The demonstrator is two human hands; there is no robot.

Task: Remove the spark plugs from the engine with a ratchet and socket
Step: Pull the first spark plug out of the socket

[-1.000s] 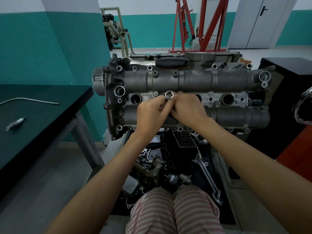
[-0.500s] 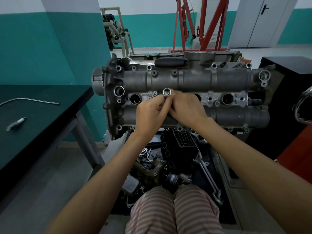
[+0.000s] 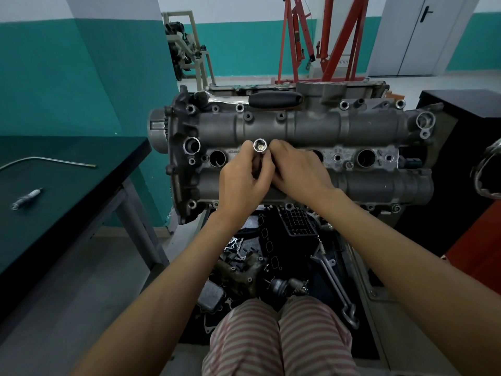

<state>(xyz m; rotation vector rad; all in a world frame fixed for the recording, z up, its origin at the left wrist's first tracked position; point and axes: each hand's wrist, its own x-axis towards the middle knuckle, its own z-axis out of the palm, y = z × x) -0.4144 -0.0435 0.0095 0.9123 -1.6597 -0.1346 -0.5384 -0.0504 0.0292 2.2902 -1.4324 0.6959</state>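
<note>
A grey engine [image 3: 320, 126] stands in front of me with a row of round spark plug wells along its middle. A shiny socket [image 3: 260, 145] sticks up out of the second well from the left, open end facing me. My left hand [image 3: 241, 183] and my right hand [image 3: 298, 172] both pinch the socket's shaft from either side. The ratchet [image 3: 252, 99], chrome with a black handle, lies on top of the engine at the back. One spark plug [image 3: 26, 198] lies on the dark table [image 3: 67, 191] to the left.
A bent metal rod [image 3: 46, 162] lies on the table. Loose engine parts and a wrench [image 3: 334, 286] fill the black tray below the engine, near my knees. A black cabinet [image 3: 466, 109] stands to the right, and a red engine hoist [image 3: 325, 36] stands behind.
The socket has risen a little out of the well between my fingers, and both hands have moved up with it.
</note>
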